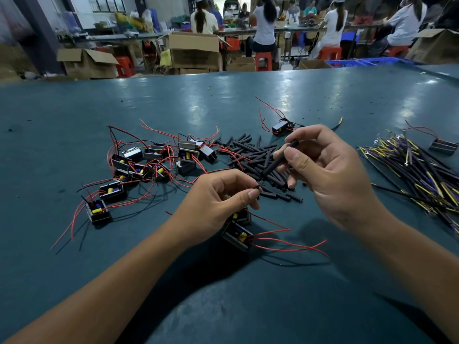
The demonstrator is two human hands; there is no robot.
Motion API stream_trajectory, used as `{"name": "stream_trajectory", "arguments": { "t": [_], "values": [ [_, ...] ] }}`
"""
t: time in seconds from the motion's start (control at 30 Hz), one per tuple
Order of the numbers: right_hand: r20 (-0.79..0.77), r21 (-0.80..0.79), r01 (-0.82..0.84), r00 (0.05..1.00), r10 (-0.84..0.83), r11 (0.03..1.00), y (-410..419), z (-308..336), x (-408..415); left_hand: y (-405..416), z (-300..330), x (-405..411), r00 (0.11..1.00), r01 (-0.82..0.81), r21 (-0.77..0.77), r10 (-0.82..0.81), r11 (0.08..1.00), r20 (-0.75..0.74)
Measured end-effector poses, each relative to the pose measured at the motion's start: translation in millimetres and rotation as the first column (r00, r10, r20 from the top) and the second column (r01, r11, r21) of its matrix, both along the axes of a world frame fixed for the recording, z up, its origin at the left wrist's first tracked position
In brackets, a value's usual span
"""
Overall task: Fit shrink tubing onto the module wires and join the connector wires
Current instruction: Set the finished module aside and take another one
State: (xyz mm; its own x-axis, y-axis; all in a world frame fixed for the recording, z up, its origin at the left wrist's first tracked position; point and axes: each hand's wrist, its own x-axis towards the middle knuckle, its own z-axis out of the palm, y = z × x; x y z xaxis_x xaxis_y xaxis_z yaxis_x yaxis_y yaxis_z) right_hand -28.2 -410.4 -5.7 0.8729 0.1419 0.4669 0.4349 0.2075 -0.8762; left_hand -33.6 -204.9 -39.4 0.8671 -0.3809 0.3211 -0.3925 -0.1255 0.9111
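My right hand [327, 170] pinches a black piece of shrink tubing [275, 162] between thumb and fingers, tilted down to the left. My left hand [218, 202] pinches a thin black wire end [258, 187] right at the tube's lower mouth. Below my left hand a small black module [237, 235] with a yellow part hangs or rests, its red wires [285, 244] trailing right. A pile of loose black tubing pieces [250, 155] lies behind my hands.
Several modules with red and black wires [149, 162] lie at the left on the green table [74, 120]. A bundle of yellow and purple connector wires [417, 170] lies at the right. One module [282, 126] sits behind the tubing, another [443, 146] far right. People work at benches beyond.
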Motion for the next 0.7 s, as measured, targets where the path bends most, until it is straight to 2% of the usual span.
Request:
{"name": "stream_trajectory", "arguments": {
  "t": [0.17,0.37,0.7],
  "values": [
    [0.001,-0.047,0.004,1.0,-0.004,0.999,3.7,-1.0,-3.1,0.9,0.6,0.8,1.0,0.004,0.001,-0.004,1.0,0.006],
    [0.04,-0.02,0.044,0.998,-0.043,0.999,1.8,4.0,-3.3,0.4,0.2,2.0,1.0,0.007,-0.02,-0.007,1.0,0.003],
    [0.109,-0.133,0.059,0.993,-0.045,0.989,5.7,-5.6,-3.0,1.2,0.8,3.0,1.0,0.003,-0.002,-0.003,1.0,0.002]
  ]
}}
